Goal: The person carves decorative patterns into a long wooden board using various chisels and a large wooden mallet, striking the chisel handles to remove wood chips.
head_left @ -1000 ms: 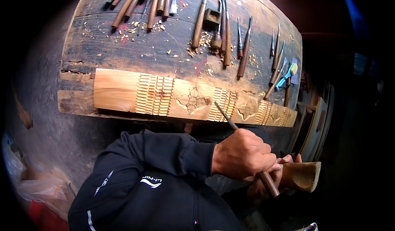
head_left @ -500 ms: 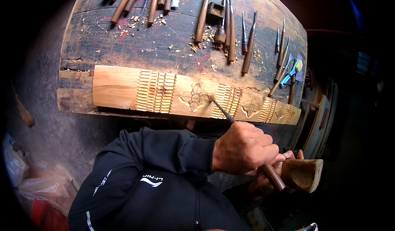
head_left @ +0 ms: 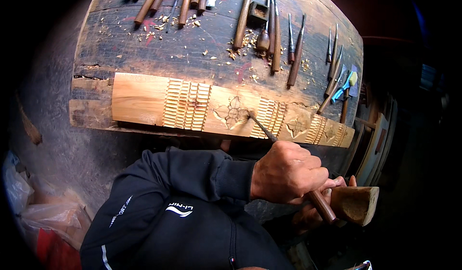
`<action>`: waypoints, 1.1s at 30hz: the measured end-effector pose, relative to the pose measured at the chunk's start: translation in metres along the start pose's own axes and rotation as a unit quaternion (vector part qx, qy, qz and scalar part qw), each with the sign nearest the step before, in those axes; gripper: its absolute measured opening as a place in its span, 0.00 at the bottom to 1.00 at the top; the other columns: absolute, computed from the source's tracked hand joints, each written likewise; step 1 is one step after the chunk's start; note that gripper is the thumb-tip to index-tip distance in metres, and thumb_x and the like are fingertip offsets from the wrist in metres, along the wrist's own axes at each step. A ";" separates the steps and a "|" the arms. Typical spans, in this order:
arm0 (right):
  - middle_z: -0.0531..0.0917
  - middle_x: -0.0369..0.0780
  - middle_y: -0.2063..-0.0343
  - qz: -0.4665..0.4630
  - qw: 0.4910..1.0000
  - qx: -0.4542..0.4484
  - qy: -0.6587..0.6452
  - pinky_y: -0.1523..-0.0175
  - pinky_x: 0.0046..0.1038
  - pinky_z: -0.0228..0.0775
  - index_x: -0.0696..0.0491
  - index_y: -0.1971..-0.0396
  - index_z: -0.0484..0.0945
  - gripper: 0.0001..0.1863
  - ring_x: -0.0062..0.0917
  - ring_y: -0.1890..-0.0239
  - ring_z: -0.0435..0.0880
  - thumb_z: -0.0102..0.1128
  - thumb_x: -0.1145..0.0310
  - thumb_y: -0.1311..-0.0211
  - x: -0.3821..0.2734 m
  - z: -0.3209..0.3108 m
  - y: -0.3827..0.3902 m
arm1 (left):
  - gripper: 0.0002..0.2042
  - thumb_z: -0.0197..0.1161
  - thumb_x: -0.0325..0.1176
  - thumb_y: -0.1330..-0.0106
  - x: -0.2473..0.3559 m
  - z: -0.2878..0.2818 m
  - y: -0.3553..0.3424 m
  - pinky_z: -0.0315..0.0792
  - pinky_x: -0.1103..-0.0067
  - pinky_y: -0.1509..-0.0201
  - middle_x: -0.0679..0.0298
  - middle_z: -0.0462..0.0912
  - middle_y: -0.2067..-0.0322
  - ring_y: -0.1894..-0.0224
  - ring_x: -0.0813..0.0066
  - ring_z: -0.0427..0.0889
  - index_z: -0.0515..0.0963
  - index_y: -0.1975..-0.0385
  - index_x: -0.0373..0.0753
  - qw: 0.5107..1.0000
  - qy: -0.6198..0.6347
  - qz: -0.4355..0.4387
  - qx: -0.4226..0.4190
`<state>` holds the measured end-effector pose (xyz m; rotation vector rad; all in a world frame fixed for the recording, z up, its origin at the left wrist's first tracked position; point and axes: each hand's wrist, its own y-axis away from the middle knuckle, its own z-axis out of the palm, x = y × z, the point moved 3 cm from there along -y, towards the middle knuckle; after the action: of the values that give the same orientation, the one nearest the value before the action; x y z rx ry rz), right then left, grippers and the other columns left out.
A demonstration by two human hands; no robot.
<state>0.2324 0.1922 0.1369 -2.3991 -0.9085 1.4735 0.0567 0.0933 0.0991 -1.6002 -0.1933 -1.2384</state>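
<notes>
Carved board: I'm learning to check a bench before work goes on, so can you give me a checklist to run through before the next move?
1. Chisel gripped in left hand: ok, fist closed around it.
2. Chisel tip at the flower carving: ok, by its right edge.
3. Wooden block in right hand: ok, grip partly hidden.
4. Board secured to bench: cannot tell, no clamp shows.
5. Bench swept of shavings: not ok, they lie scattered.
</notes>
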 end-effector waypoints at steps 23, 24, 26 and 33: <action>0.74 0.48 0.43 -0.036 0.999 -0.029 0.001 0.39 0.33 0.81 0.59 0.25 0.58 0.52 0.29 0.49 0.79 0.62 0.32 0.31 0.001 0.003 -0.001 | 0.20 0.74 0.38 0.33 -0.001 -0.004 0.002 0.68 0.69 0.79 0.65 0.69 0.83 0.82 0.64 0.76 0.69 0.81 0.43 1.000 0.023 0.008 -0.003; 0.74 0.48 0.42 -0.067 0.997 -0.048 0.008 0.39 0.33 0.81 0.60 0.26 0.58 0.51 0.29 0.50 0.79 0.61 0.32 0.31 0.006 0.001 -0.004 | 0.20 0.74 0.38 0.33 -0.001 -0.007 0.001 0.68 0.69 0.79 0.65 0.69 0.83 0.82 0.64 0.76 0.69 0.81 0.43 1.000 0.014 0.008 -0.005; 0.74 0.49 0.42 -0.144 0.986 -0.067 0.046 0.39 0.33 0.82 0.60 0.26 0.59 0.50 0.29 0.50 0.79 0.59 0.33 0.30 0.011 -0.003 -0.009 | 0.20 0.75 0.38 0.33 0.000 -0.010 -0.002 0.69 0.69 0.79 0.65 0.70 0.83 0.82 0.63 0.77 0.69 0.82 0.43 1.000 0.012 0.001 -0.004; 0.74 0.49 0.42 -0.074 0.992 0.004 0.103 0.38 0.37 0.84 0.61 0.26 0.61 0.48 0.30 0.47 0.80 0.59 0.39 0.32 -0.005 0.003 -0.003 | 0.21 0.75 0.38 0.34 -0.003 -0.018 -0.007 0.69 0.67 0.79 0.62 0.71 0.84 0.82 0.60 0.79 0.70 0.83 0.43 0.998 0.046 -0.034 0.036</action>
<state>0.2270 0.1916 0.1404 -2.3657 -1.0053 1.1506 0.0402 0.0835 0.0999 -1.4823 -0.2318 -1.3400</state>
